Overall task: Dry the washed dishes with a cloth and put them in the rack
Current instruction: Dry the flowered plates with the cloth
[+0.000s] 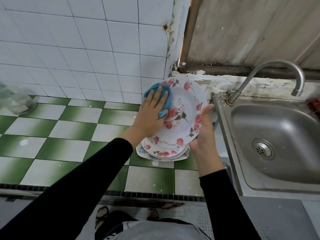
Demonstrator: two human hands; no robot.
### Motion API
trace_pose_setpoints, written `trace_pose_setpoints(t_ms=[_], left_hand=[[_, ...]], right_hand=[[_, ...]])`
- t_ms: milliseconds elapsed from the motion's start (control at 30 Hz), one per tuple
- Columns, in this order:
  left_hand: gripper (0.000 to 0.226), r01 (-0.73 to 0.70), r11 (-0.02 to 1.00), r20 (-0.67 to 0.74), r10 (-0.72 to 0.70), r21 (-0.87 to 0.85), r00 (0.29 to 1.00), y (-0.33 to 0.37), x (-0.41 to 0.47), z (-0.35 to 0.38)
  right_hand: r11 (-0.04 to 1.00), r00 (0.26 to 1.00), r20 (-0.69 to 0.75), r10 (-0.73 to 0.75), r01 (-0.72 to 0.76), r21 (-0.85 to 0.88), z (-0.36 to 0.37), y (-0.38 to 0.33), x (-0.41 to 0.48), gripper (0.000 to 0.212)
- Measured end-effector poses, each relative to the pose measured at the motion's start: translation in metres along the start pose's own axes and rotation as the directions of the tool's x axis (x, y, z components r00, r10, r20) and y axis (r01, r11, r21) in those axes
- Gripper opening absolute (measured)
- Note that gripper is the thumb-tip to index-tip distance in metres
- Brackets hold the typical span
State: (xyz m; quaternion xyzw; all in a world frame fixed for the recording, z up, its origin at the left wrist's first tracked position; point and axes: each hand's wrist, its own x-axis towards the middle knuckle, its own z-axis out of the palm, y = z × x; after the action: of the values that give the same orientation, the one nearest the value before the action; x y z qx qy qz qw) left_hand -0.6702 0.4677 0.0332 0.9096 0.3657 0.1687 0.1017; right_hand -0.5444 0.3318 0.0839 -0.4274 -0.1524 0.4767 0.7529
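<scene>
We see a round, glossy white plate with pink flower prints, tilted above a stack of similar plates on the green-and-white checked tile counter. Our left hand presses a fluffy blue cloth flat against the plate's upper left rim, fingers straight. Our right hand cradles the opposite rim with fingers extended, not curled. A brushed steel sink lies just beside.
</scene>
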Motion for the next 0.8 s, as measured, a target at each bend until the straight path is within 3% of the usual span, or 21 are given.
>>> trace_pose_setpoints(t_ms=[67,133,267,367,467,533,600,667,733,800], left_hand=[[0.07,-0.097,0.99,0.087,0.088,0.099,0.992,0.0,-0.015,0.006],[0.067,-0.128,0.991,0.124,0.122,0.044,0.985,0.012,-0.032,0.011],[0.055,-0.078,0.945,0.147,0.131,-0.318,0.98,0.057,-0.066,0.01],[0.053,-0.118,0.805,0.083,0.203,-0.581,0.976,0.091,-0.07,0.002],[0.055,-0.081,0.696,0.087,0.202,-0.714,0.976,0.104,-0.05,-0.011],[0.058,-0.11,0.714,0.066,0.214,-0.691,0.975,0.099,-0.031,-0.015],[0.063,-0.167,0.82,-0.024,0.185,-0.548,0.983,0.089,-0.01,-0.017],[0.067,-0.125,0.874,-0.11,0.083,-0.469,0.99,0.078,0.012,-0.021],[0.064,-0.038,0.871,-0.139,-0.035,-0.49,0.99,0.07,0.024,-0.024],[0.061,-0.051,0.848,-0.148,-0.033,-0.528,0.988,0.073,0.019,-0.023]], right_hand=[[0.999,0.999,-0.019,-0.029,0.029,0.025,-0.006,-0.003,0.003,0.091],[0.998,0.999,-0.036,-0.038,0.039,0.046,-0.011,-0.003,0.006,0.096],[0.995,0.993,-0.105,-0.053,0.062,0.081,-0.017,-0.005,0.009,0.085],[0.999,0.984,-0.179,-0.004,0.012,0.043,-0.015,-0.001,0.008,0.078],[1.0,0.992,-0.122,-0.006,0.003,-0.027,-0.008,0.006,0.003,0.071],[1.0,0.997,-0.074,-0.028,0.029,0.002,-0.002,0.006,0.001,0.067],[0.999,1.0,-0.008,-0.03,0.031,0.032,0.004,0.007,-0.001,0.066],[1.0,0.999,0.046,-0.005,0.005,0.002,0.007,0.01,-0.003,0.073],[0.999,0.998,0.057,0.013,-0.011,-0.037,0.01,0.009,-0.006,0.081],[0.998,0.999,0.051,0.005,-0.001,-0.061,0.013,0.005,-0.006,0.08]])
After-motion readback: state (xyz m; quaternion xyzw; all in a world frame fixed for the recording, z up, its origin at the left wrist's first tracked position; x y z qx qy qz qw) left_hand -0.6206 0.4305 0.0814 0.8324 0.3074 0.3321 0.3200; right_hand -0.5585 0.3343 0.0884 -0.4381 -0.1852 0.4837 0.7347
